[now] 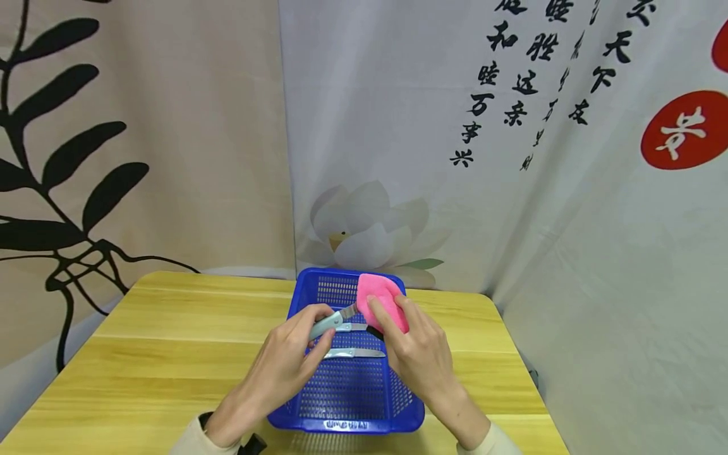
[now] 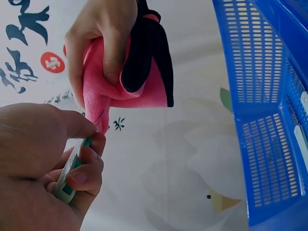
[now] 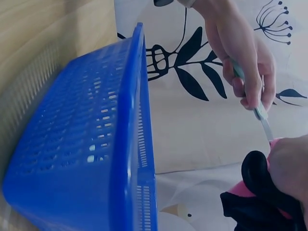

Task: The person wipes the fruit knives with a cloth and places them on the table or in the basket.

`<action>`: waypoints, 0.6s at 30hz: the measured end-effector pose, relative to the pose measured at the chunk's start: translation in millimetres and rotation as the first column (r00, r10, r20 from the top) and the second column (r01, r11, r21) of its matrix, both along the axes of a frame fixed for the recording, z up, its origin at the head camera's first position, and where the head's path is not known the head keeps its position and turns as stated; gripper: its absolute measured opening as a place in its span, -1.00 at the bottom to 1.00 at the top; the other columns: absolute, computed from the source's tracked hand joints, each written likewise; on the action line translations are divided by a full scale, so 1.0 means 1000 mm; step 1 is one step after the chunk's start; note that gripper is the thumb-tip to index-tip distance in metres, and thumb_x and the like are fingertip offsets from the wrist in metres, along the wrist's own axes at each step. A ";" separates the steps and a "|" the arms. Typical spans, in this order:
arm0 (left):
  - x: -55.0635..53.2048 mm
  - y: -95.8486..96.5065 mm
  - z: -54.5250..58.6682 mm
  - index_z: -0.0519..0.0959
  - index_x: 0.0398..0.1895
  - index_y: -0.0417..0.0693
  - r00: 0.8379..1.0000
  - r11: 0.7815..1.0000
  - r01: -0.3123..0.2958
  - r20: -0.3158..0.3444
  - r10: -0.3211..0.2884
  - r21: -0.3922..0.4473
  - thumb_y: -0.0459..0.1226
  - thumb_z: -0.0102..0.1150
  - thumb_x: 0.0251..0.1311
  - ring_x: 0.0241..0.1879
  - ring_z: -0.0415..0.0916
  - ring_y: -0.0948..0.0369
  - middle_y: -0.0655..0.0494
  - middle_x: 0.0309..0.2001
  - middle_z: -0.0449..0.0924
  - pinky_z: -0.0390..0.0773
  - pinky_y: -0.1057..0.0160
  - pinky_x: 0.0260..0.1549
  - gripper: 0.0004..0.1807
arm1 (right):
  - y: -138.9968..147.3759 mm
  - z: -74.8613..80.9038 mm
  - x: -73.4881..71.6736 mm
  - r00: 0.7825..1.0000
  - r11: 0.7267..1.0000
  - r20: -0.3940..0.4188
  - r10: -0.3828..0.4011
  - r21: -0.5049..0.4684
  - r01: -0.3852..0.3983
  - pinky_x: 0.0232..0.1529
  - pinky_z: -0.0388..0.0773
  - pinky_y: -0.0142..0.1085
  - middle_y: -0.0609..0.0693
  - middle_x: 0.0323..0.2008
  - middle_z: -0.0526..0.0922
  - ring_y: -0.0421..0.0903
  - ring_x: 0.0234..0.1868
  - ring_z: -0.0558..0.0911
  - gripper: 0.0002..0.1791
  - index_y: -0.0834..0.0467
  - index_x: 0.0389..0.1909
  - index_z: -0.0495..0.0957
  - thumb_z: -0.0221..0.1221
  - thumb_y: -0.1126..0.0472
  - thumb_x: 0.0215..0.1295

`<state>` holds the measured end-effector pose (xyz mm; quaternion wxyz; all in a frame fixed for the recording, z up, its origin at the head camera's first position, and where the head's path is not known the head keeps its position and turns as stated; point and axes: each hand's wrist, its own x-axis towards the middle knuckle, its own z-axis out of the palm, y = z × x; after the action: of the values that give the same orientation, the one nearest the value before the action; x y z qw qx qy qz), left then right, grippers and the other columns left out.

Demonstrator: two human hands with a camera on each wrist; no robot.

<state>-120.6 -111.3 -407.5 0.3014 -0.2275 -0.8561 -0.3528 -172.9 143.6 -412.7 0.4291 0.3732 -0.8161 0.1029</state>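
Observation:
My left hand (image 1: pixel 287 344) grips a small knife by its pale green handle (image 1: pixel 327 325), above the blue plastic basket (image 1: pixel 347 426). The blade points toward a pink cloth (image 1: pixel 370 285) with black trim (image 2: pixel 139 62). My right hand (image 1: pixel 422 349) pinches this cloth around the blade's front part, hiding the tip. In the right wrist view, a stretch of bare blade (image 3: pixel 266 129) shows between handle and cloth. Below the hands, two more knives with pale handles lie in the basket, a nearer knife (image 1: pixel 355 353) and a farther one (image 1: pixel 352 327) partly covered by the hands.
The basket stands on a yellow wood-grain table (image 1: pixel 199 354), its slotted wall (image 3: pixel 72 120) rising close to my right wrist. Behind the table's back edge hangs a printed curtain (image 1: pixel 370 126) with leaves, a lotus and dark characters.

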 end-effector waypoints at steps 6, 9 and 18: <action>-0.001 0.000 0.000 0.64 0.07 -0.15 0.997 1.000 -0.018 0.076 0.017 0.011 -0.46 0.44 0.43 -0.35 0.51 0.36 0.13 -0.20 0.67 0.65 0.42 -0.38 -0.76 | 0.007 0.000 -0.007 0.998 0.997 0.020 -0.060 -0.047 0.061 -0.41 0.80 -0.06 0.32 0.08 0.71 0.15 -0.23 0.75 -0.35 -0.02 0.46 0.64 0.34 0.37 0.34; -0.003 0.000 0.000 0.65 0.05 -0.13 0.991 0.999 -0.040 0.125 0.038 0.013 -0.46 0.43 0.44 -0.40 0.46 0.38 0.13 -0.23 0.66 0.60 0.43 -0.42 -0.77 | 0.006 0.001 -0.005 0.996 0.995 0.041 -0.082 -0.056 0.085 -0.43 0.79 -0.08 0.32 0.07 0.70 0.15 -0.24 0.73 -0.33 -0.02 0.46 0.63 0.37 0.39 0.32; -0.007 0.004 -0.001 0.65 0.04 -0.14 0.993 0.999 -0.043 0.107 0.043 0.003 -0.49 0.44 0.40 -0.26 0.73 0.22 0.08 -0.17 0.75 0.76 0.40 -0.32 -0.75 | -0.010 0.002 0.017 0.999 0.999 0.025 0.028 0.019 -0.028 -0.23 0.88 -0.13 0.28 0.18 0.71 0.10 -0.07 0.77 -0.21 -0.03 0.50 0.62 0.46 0.39 0.20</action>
<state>-127.1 -107.0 -408.2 0.2631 -0.1890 -0.8749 -0.3601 -156.3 133.4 -410.4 0.4137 0.3874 -0.8171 0.1057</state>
